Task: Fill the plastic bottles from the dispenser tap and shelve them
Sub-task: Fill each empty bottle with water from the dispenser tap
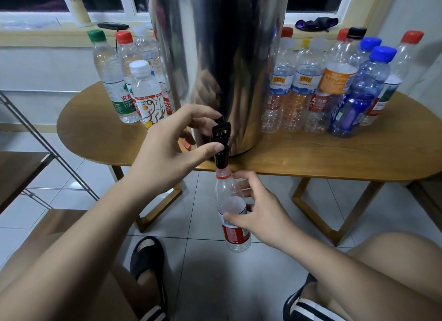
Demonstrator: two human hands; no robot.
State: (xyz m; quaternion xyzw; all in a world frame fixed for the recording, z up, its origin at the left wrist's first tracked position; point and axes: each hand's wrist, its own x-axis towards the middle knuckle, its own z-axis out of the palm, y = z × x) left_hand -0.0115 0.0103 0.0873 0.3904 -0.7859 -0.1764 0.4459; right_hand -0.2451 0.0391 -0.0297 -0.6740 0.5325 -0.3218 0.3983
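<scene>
One oval wooden worktop (334,158) carries one tall steel cylindrical dispenser (227,57), flanked by capped plastic bottles (308,81): at least four on its left, at least eight on its right. The left hand (167,148) pinches the single black tap lever (221,131) in its fingers. The right hand (263,215) has its fingers grasping one clear red-labelled bottle (227,194), its mouth at the spout, below the worktop edge.

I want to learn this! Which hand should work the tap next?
The left hand: its thumb and fingers pinch the black tap, while the right hand is busy gripping the bottle under the spout.
</scene>
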